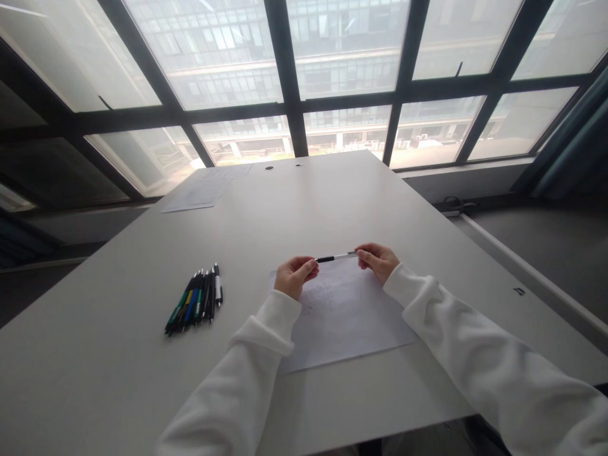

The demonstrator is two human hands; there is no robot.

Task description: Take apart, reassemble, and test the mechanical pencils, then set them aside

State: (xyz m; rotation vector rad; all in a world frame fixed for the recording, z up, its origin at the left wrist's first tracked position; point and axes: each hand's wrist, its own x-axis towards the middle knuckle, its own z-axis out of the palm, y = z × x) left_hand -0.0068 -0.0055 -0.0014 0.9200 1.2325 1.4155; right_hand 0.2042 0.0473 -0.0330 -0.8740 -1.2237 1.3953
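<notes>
A slim black-and-white pen [335,257] is held level above a white sheet of paper [346,316] with faint marks on it. My left hand [294,275] pinches the pen's dark left end. My right hand [377,261] grips its right end. Both arms wear white sleeves. To the left of the sheet, several pens [194,300] with black, green, blue and yellow barrels lie side by side on the white table [118,354].
More papers [204,189] lie at the table's far left corner, near two small round holes [269,168]. Large dark-framed windows [294,107] stand behind the table. A grey floor and a low ledge [522,266] run along the right.
</notes>
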